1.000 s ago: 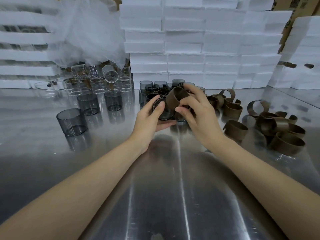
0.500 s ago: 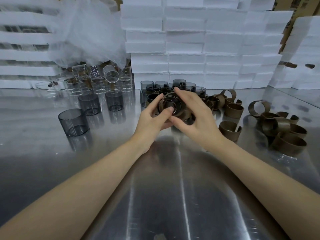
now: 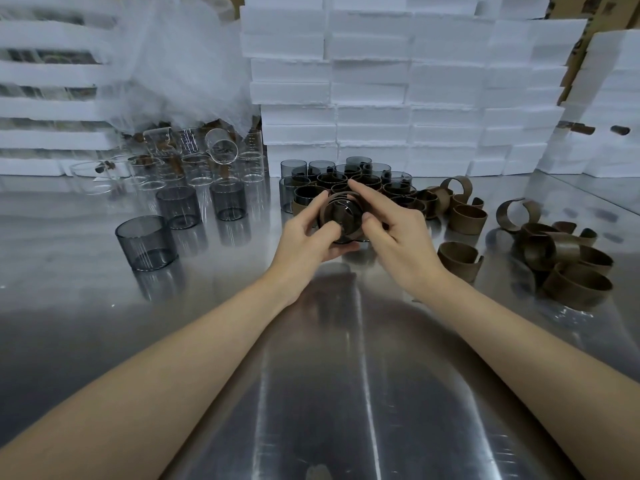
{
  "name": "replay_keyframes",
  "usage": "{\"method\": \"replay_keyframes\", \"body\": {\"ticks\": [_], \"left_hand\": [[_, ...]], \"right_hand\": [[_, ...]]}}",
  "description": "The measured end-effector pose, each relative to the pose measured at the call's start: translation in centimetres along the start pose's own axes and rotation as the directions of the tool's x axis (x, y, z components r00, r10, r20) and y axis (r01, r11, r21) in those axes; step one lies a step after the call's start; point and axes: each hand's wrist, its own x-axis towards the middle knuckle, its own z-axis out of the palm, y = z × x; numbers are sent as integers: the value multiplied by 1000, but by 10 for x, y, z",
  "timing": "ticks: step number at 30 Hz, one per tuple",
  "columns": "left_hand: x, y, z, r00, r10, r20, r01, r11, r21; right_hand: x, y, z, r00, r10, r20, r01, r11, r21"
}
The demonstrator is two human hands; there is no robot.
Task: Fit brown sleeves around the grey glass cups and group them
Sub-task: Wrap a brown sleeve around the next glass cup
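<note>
Steel table [image 3: 329, 393], left hand [image 3: 304, 242], right hand [image 3: 398, 244], each grip holding grey cup [image 3: 341, 216] (brown-sleeved)

Shiny steel table [image 3: 346, 393]; stacked white foam blocks [image 3: 374, 98] behind

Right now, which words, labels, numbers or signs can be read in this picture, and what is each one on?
No text can be read here.
Cardboard boxes, top right: dark print, too blurred to read.
Clear glasses, back left: fine scale-like marks, too small to read.
No writing shows on the grey cups, brown sleeves, white foam blocks or metal table.
</note>
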Motion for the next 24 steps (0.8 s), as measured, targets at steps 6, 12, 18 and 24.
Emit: {"method": "replay_keyframes", "body": {"ticks": [6,12,18,24], "left_hand": [[-1,-1,1,1000,27,9,-27,1000,4],[0,-2,2,999,49,-9,-49,999,-14],[2,-1,-1,998,15,-62,-17,999,-29],[3,0,-4,1000,4,-25,-8,988,-152]], "right_hand": [[0,3,-1,1000,-14,26,15,999,-34],[2,4,-4,999,-27,39,31,995,-92],[2,0,-5,999,-48,25,48,998,-28],[6,-5,-6,977,212,15,-209,944,256]]}}
